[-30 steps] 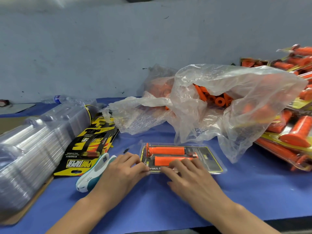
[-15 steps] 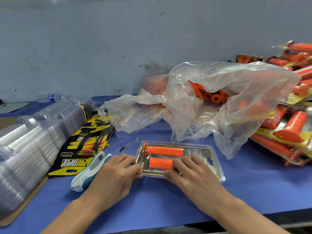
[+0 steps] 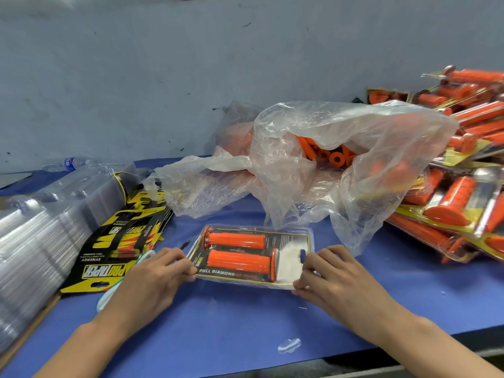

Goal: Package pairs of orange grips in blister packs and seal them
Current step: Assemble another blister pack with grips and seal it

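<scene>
Left hand and right hand are pinching the blister pack's 9 and 3 o'clock ends; uneven pressing is probably risking a popped seam, orange grips shifting.

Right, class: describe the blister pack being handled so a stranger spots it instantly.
On the blue tabletop, find the crumpled clear plastic bag. In front lies a clear blister pack holding two orange grips, its ends pinched by the left hand and right hand. Unlike the heaped packs at right, it lies alone.

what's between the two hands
In the head view, the blister pack with two orange grips lies between the left hand and right hand, which pinch its ends.
</scene>
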A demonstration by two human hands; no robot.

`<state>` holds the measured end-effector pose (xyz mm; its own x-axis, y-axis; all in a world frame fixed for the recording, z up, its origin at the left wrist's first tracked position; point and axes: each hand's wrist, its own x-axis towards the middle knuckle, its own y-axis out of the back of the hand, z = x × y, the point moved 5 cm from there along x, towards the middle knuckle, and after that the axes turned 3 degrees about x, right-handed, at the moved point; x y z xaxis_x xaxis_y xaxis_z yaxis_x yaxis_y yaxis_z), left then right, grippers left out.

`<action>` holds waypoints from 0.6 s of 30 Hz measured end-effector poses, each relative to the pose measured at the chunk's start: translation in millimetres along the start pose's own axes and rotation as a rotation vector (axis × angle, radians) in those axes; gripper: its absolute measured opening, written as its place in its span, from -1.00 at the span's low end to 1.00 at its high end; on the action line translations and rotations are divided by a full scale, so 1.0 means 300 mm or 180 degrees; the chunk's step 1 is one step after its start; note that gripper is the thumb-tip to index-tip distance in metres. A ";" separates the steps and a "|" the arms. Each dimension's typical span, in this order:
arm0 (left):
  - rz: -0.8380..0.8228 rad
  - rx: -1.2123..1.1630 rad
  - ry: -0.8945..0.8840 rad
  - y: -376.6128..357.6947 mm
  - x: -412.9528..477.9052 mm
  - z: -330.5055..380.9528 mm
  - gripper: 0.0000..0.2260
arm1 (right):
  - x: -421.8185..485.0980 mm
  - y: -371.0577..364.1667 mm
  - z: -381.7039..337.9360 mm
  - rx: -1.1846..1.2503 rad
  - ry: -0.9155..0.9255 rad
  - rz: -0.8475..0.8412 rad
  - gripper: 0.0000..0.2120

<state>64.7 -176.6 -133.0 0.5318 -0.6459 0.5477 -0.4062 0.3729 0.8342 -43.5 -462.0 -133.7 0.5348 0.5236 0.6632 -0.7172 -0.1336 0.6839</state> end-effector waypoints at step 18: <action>-0.1315 0.0765 0.2374 0.053 -0.134 -0.139 -0.44 | 0.003 -0.044 -0.025 0.0135 -0.0053 -0.0051 -0.95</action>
<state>67.9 -117.1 -139.0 0.9825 -0.0643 0.1747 -0.1749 0.0016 0.9846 -36.9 -453.5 -144.5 0.5537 0.5120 0.6567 -0.6890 -0.1611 0.7066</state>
